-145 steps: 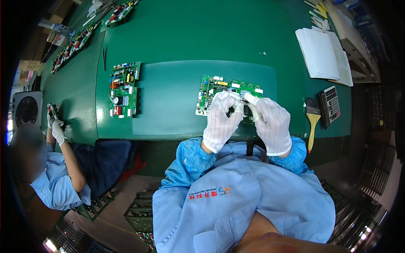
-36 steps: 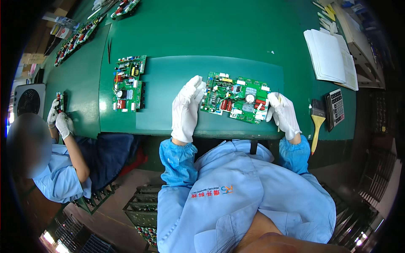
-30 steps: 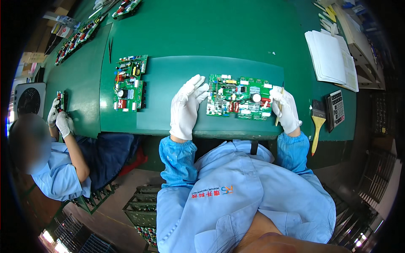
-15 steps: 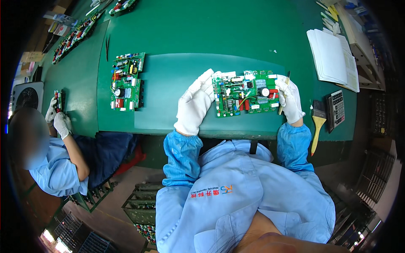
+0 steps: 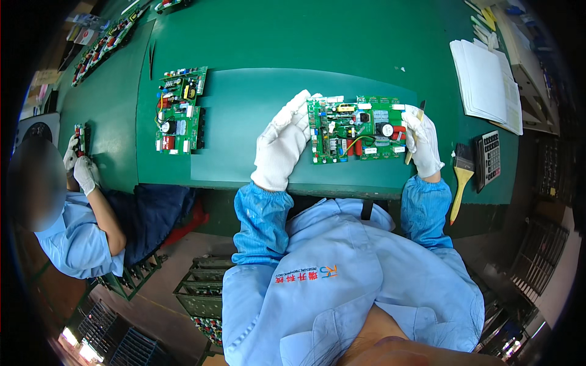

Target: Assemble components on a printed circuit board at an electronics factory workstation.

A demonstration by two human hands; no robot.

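Note:
A green circuit board (image 5: 357, 129) with many small parts lies flat on the green mat (image 5: 244, 116) in front of me. My left hand (image 5: 284, 139), in a white glove, presses against the board's left edge with fingers extended. My right hand (image 5: 422, 143), also gloved, rests at the board's right edge and grips a thin stick-like tool (image 5: 415, 129) that points up past my fingers.
A second circuit board (image 5: 179, 111) lies at the mat's left. A brush (image 5: 462, 178), a calculator (image 5: 491, 157) and a paper stack (image 5: 486, 85) sit at the right. A co-worker's gloved hands (image 5: 80, 165) hold a small board at the far left. Racks of boards (image 5: 104, 43) line the back left.
The board has swung round and shifted right, from tilted to lying square on the mat. My hands moved apart from working together over it to holding its left and right edges.

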